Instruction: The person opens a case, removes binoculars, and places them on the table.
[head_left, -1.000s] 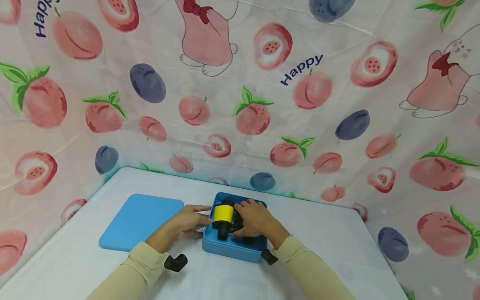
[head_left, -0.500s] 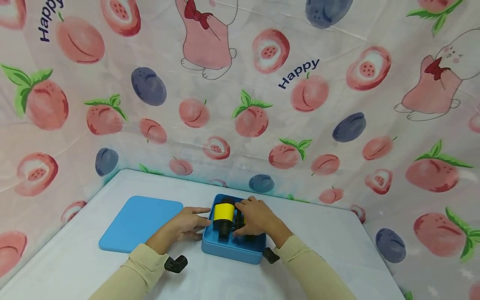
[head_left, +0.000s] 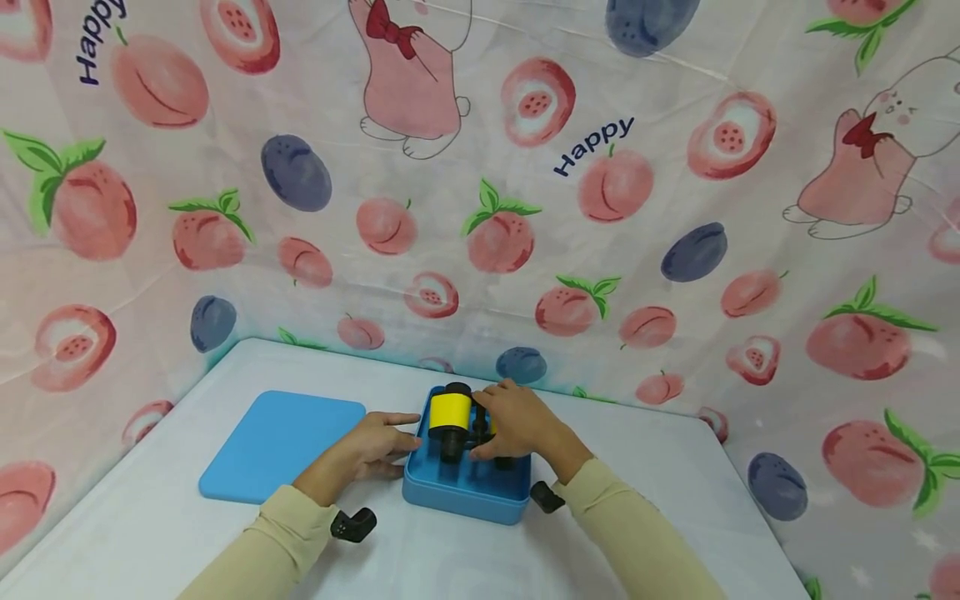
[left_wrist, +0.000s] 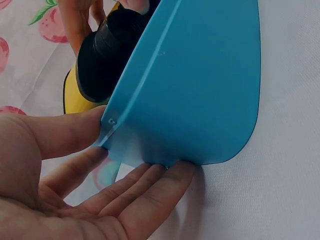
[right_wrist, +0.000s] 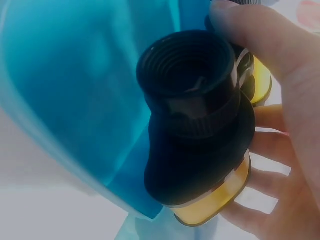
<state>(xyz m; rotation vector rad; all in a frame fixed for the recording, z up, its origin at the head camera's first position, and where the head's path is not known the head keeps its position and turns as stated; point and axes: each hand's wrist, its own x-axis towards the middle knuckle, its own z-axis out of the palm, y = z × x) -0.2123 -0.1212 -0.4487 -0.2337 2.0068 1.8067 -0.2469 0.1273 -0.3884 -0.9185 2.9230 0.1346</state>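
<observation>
Yellow-and-black binoculars (head_left: 450, 412) are over the blue box (head_left: 461, 502), and part of them rises above its far rim in the head view. My right hand (head_left: 522, 421) grips their right barrel, the thumb on the near side and the fingers round the far side, as the right wrist view shows around the black eyepiece (right_wrist: 192, 75). That hand covers much of the right barrel in the head view. My left hand (head_left: 377, 446) rests against the box's left side, its fairly straight fingertips (left_wrist: 180, 172) touching the wall and its thumb right at the rim.
A flat blue lid (head_left: 277, 442) lies on the white table (head_left: 637, 500), left of the box and partly behind my left forearm. Behind the table hangs a fruit-printed cloth (head_left: 420, 175). A black wrist camera (head_left: 354, 525) sits at my left cuff.
My right hand has lifted the binoculars up and slightly away from the box floor. More of the box's inside shows below the eyepieces. My left hand has stayed at the box's side.
</observation>
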